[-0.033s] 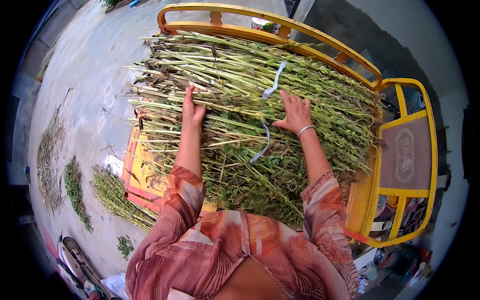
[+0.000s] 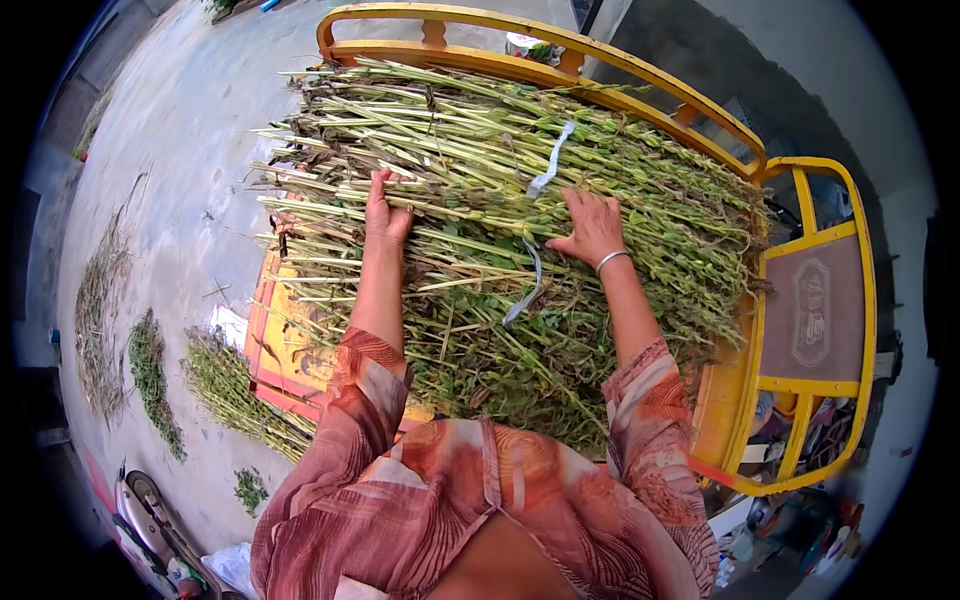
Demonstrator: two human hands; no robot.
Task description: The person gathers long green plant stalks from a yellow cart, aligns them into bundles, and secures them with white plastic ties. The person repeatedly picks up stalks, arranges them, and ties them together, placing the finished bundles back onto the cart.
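A thick heap of cut stalks with green pods (image 2: 470, 150), which look like sesame, lies across a yellow cart bed (image 2: 300, 355). Bare stalk ends point left and podded tops right. My left hand (image 2: 388, 215) is closed around some stalks near their bare ends, its fingertips partly hidden among them. My right hand (image 2: 592, 228), with a bracelet at the wrist, rests on the podded part, thumb and fingers apart. Just left of it a pale strip of cloth or plastic (image 2: 548, 170) lies over the stalks. Another such strip (image 2: 528, 290) hangs nearer me.
Yellow rails (image 2: 480, 22) bound the bed's far side, and a yellow frame with a brown panel (image 2: 812, 312) stands at the right. On the concrete floor at left lie more stalks (image 2: 235, 390), green plants (image 2: 155, 380) and dry stems (image 2: 100, 310). A two-wheeler (image 2: 150, 520) is at lower left.
The fingers of my right hand have drawn slightly closer together on the stalks. My left hand keeps its place.
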